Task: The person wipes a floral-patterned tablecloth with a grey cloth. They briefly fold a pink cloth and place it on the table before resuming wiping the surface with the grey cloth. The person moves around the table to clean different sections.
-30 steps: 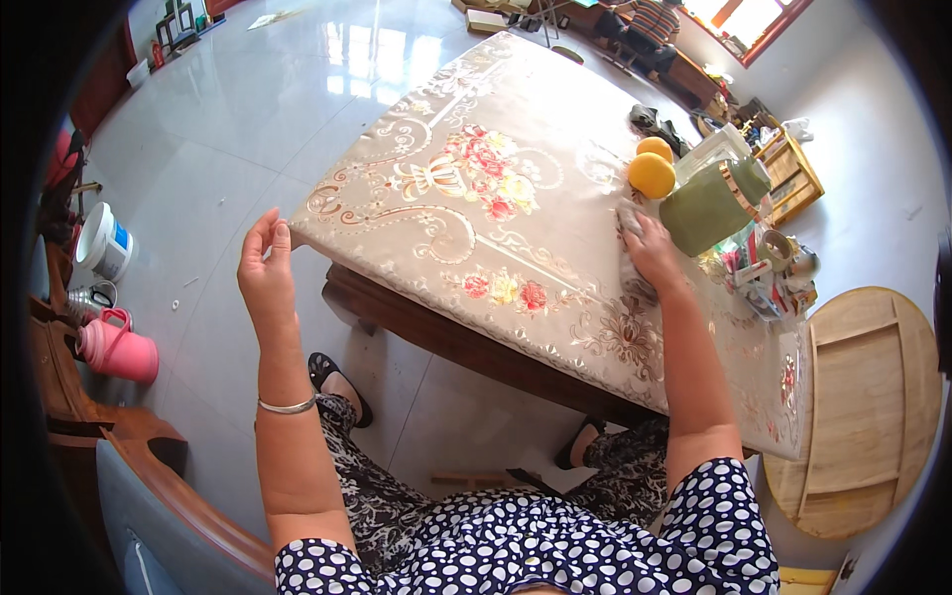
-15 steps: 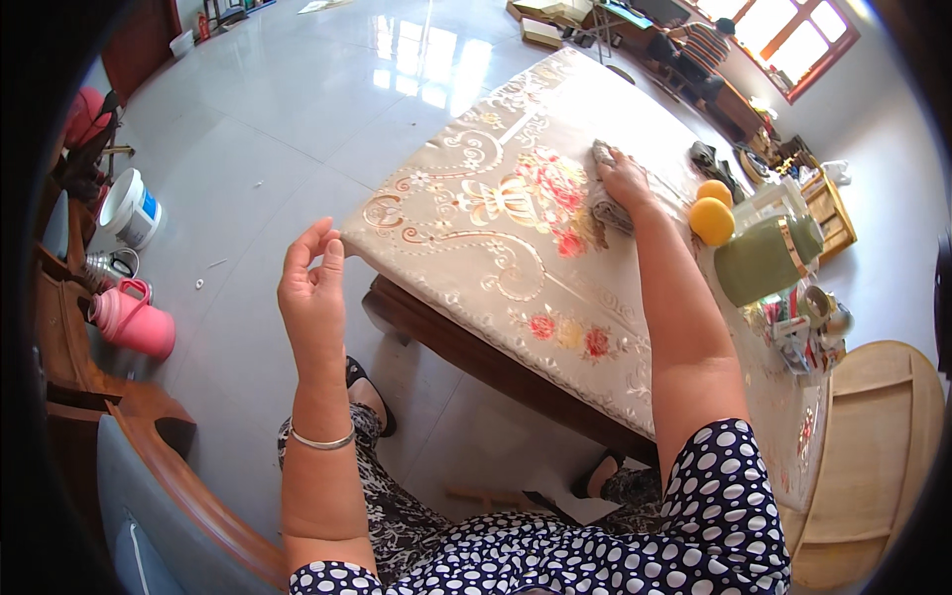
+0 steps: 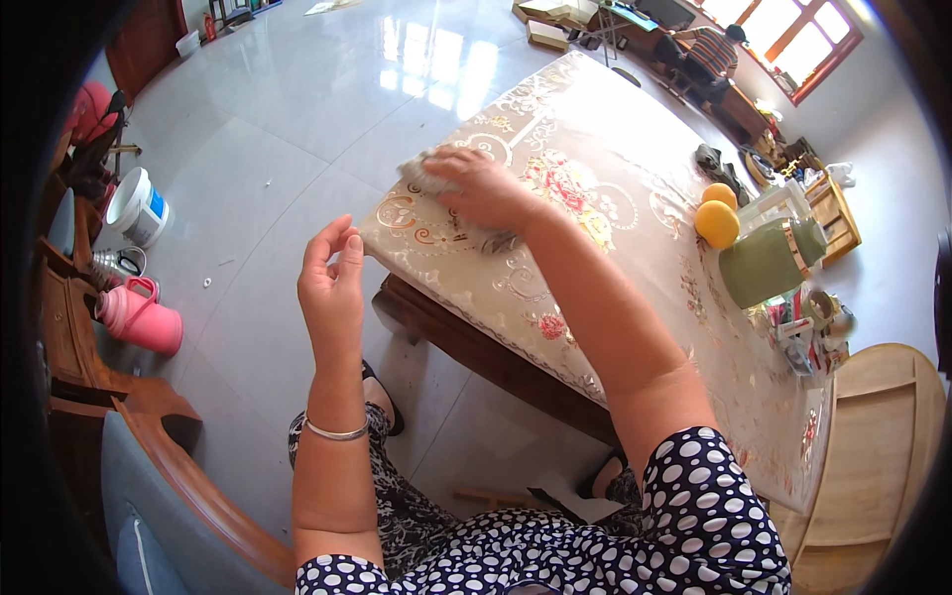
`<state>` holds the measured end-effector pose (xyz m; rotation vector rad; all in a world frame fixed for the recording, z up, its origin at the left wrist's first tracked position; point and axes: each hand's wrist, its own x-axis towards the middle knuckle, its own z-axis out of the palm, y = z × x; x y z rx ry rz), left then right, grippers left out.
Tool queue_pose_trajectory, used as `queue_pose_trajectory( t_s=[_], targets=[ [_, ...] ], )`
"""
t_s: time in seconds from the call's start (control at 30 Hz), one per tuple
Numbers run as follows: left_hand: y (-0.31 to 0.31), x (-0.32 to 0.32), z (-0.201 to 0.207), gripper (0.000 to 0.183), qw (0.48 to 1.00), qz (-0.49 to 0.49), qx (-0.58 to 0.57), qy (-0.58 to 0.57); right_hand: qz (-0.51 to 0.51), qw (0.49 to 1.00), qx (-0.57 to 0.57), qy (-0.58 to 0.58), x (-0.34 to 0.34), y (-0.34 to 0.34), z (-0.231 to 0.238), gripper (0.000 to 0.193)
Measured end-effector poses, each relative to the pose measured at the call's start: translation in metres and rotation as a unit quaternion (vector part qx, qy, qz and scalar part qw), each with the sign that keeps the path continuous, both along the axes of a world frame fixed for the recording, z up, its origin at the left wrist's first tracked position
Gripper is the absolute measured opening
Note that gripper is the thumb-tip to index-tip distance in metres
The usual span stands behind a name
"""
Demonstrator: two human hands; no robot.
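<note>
A shiny cream tablecloth (image 3: 635, 273) with red flowers and golden scrolls covers the table. At its near left corner, my left hand (image 3: 331, 278) is closed, with thumb and fingers pinching the cloth's edge. My right hand (image 3: 483, 190), slightly blurred, presses a crumpled grey rag (image 3: 420, 175) flat against the tablecloth close to the left edge. Part of the rag is hidden under the palm and shows again below the wrist.
Two orange balls or fruits (image 3: 716, 224) and a green jug (image 3: 769, 266) stand on the table's right side, beside small clutter. Left on the floor are a white bucket (image 3: 137, 210) and a pink thermos (image 3: 144, 317). A person (image 3: 709, 58) sits near the window.
My right hand has swept the rag leftward across the tablecloth, from the middle to the left edge. My left hand stays at the corner.
</note>
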<state>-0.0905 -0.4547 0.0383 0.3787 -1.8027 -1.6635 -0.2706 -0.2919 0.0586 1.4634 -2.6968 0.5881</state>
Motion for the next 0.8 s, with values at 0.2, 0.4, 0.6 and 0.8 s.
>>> queue_pose_trajectory(
  t_s=[0.2,0.4,0.6,0.8],
  targets=[
    [0.004,-0.006,-0.004,0.026,1.000,0.009,-0.017,-0.023,0.107,0.992,-0.046,-0.051,0.080,0.012,0.011,0.049],
    [-0.005,-0.010,-0.006,0.025,1.000,0.023,0.008,-0.016,-0.104,0.990,-0.073,-0.053,0.111,0.111,0.011,0.046],
    [-0.005,-0.013,-0.008,0.025,0.999,0.025,0.018,-0.021,-0.380,0.920,-0.089,-0.033,0.167,0.289,0.010,0.045],
    [-0.007,-0.009,-0.008,0.026,0.999,0.022,0.005,-0.037,-0.580,0.806,-0.115,-0.030,0.270,0.481,-0.006,0.044]
  ],
)
